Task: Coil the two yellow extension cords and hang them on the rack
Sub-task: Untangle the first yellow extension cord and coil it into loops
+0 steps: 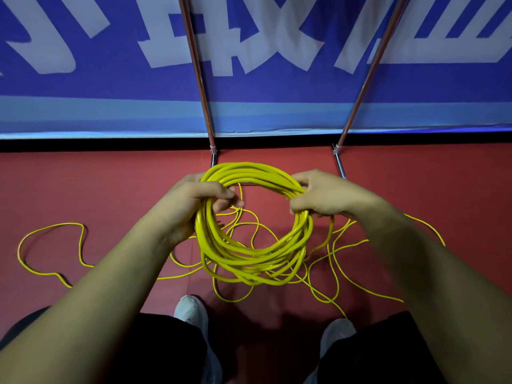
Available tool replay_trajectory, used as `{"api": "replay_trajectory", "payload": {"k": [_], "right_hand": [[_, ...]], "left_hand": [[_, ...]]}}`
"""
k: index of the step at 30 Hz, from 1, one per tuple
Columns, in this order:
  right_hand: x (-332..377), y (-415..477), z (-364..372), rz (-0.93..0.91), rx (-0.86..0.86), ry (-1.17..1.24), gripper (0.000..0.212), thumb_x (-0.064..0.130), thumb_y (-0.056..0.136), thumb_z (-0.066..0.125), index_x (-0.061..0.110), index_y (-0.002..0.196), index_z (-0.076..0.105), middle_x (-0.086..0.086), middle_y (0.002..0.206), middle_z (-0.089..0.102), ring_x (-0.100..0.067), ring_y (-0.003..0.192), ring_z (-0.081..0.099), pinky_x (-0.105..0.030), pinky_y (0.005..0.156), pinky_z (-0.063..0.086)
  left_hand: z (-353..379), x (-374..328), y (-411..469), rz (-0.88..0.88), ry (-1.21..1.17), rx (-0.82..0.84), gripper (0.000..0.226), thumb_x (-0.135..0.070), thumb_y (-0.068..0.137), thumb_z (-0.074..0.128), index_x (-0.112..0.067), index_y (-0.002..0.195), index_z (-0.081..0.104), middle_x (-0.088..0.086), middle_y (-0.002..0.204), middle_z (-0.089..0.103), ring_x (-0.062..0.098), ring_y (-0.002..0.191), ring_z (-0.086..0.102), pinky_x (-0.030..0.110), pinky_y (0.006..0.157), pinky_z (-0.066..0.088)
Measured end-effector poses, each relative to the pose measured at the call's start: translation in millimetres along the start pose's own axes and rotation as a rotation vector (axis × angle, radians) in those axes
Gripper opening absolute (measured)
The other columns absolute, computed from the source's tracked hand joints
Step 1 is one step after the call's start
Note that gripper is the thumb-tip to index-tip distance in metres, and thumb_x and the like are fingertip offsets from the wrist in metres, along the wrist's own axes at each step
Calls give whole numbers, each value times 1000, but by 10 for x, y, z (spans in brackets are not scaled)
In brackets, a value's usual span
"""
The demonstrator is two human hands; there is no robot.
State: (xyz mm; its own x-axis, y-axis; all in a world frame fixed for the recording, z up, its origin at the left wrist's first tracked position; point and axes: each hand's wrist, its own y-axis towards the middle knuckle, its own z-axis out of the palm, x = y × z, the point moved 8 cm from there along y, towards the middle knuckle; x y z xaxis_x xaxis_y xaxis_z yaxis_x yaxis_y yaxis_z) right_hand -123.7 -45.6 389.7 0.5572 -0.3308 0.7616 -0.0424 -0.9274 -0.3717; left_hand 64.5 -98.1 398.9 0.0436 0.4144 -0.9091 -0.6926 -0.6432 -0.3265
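A coil of yellow extension cord (249, 261) with several loops hangs between my hands above the red floor. My left hand (194, 200) grips the coil's left side, fingers curled round the bundle. My right hand (318, 195) grips the coil's upper right side. Loose yellow cord (52, 225) lies in tangled curves on the floor below and to both sides; whether it belongs to one cord or two I cannot tell. The metal rack (199, 79) rises in front of me with two slanted chrome poles.
A blue banner (83, 92) with white lettering covers the wall behind the rack. The rack's right pole (368, 79) meets its foot on the red floor (83, 184). My white shoes (191, 311) stand just behind the loose cord.
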Motion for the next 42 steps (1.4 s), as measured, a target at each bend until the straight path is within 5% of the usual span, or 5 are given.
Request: {"api": "replay_trajectory", "payload": {"k": [14, 22, 26, 32, 42], "right_hand": [[-403, 133, -115, -38, -21, 196, 34, 17, 80, 78, 16, 111, 65, 1, 92, 71, -13, 45, 47, -24, 45, 39], [-1165, 208, 87, 186, 59, 22, 7, 7, 86, 70, 10, 80, 71, -1, 81, 75, -5, 76, 65, -21, 78, 43], [-1052, 192, 159, 209, -107, 345, 7, 7, 94, 60, 9, 93, 53, -9, 71, 67, -21, 59, 66, -28, 59, 53], [-84, -19, 149, -91, -108, -131, 14, 11, 92, 62, 6, 82, 70, 3, 51, 50, 0, 38, 42, -13, 43, 32], [577, -217, 302, -299, 122, 186, 16, 14, 94, 61, 2, 89, 69, 4, 53, 49, -8, 47, 40, -21, 43, 34]], "left_hand": [[-119, -154, 40, 77, -204, 5, 23, -6, 79, 62, -14, 72, 42, -9, 44, 30, 4, 28, 30, 19, 38, 34], [-572, -403, 28, 215, -422, -218, 30, -8, 93, 43, -19, 66, 46, -12, 42, 30, 3, 31, 30, 19, 42, 30], [-690, -379, 13, 242, -345, -319, 20, -6, 93, 46, -15, 75, 47, -8, 45, 34, 6, 37, 35, 19, 46, 33], [-681, -356, -35, 221, -121, -386, 13, -6, 92, 55, -6, 80, 57, 1, 58, 60, 18, 63, 68, 24, 58, 57], [107, 6, -5, -5, 123, 26, 29, -4, 88, 59, 10, 114, 55, 25, 90, 72, 32, 75, 72, 37, 72, 61]]}}
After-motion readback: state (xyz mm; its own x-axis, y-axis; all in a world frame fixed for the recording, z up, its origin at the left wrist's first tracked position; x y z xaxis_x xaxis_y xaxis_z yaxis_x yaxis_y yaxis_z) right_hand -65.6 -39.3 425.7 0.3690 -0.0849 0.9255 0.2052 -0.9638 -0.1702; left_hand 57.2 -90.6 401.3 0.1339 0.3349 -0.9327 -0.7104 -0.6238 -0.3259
